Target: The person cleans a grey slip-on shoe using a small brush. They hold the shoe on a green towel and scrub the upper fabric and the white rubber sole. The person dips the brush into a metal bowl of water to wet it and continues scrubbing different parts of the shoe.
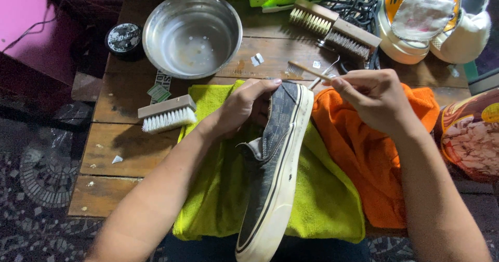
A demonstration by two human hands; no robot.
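My left hand grips a dark slip-on shoe with a white sole, holding it on its side over a yellow-green towel. The fingers wrap the shoe's upper near the toe end. My right hand holds a small wooden-handled brush, its bristle head just above the shoe's far end. An orange cloth lies under my right wrist.
A steel bowl and a black round tin stand at the back of the wooden table. A white-bristled brush lies left of the towel. Two more brushes, cables and a pair of shoes sit at the back right.
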